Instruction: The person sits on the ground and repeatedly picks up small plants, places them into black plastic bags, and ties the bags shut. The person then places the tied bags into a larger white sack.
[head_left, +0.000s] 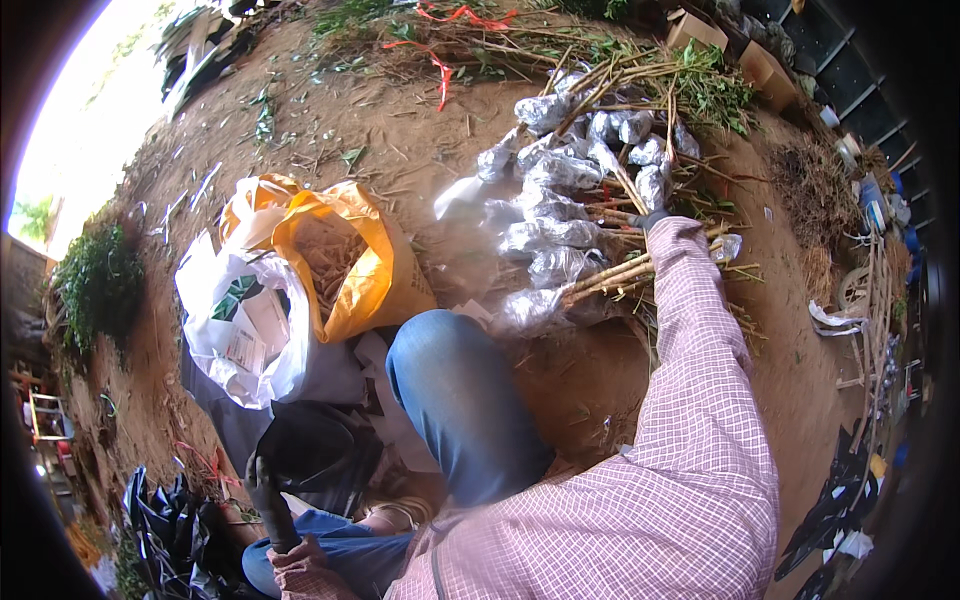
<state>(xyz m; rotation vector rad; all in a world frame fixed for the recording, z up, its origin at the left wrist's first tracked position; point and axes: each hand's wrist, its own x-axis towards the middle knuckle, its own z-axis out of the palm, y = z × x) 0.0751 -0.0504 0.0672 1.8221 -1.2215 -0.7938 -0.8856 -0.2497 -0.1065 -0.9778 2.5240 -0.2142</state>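
My right hand (651, 220), in a dark glove, reaches into a pile of cut woody stems. Its fingers meet bare stems (628, 189) beside a root ball wrapped in clear shiny plastic (651, 186); the sleeve and stems hide how they close. Several more wrapped root balls (559, 171) lie heaped to the left of this hand. Low on the left, my left hand (268, 502), also dark-gloved, is raised over my bent leg with fingers extended, and nothing shows in it. Just right of its fingertips stands a black plastic bag (319, 450).
A yellow sack (390, 266) holds brown shredded material. Beside it, a white bag (289, 375) contains papers and packaging. Crumpled black plastic (184, 540) lies at lower left. Red ribbon (444, 79) and leafy branches (709, 90) lie on the dirt floor (337, 112).
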